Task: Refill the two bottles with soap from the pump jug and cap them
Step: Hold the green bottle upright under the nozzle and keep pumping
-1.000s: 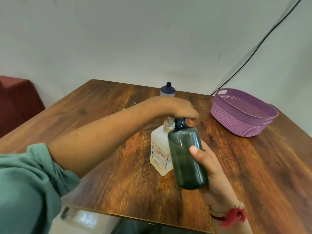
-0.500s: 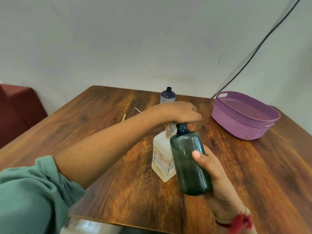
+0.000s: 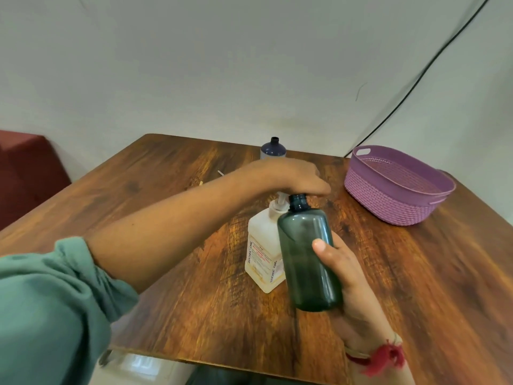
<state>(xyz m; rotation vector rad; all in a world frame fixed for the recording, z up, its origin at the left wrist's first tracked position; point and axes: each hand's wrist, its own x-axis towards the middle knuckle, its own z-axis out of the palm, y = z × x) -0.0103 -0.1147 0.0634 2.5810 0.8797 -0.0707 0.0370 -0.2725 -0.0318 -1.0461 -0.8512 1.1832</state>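
Reaching across the wooden counter [image 3: 194, 315] from a green sleeve [image 3: 50, 307] at lower left, the forearm ends in the left grip [image 3: 291, 175], laid on top of the pump head of the white pump jug [image 3: 262, 245], fingers bent over it; whether they close round the nozzle cannot be told. Behind, near the far edge, a dark blue bottle [image 3: 272, 150] stands upright, uncapped. The jug stands upright mid-counter. Just right of it, the right grip [image 3: 344, 273] is wrapped round a translucent grey-green bottle [image 3: 305, 268], thumb [image 3: 322, 247] on its front, holding it off the counter, tilted, open neck close under the left fingers. A purple basket [image 3: 394, 201] sits far right.
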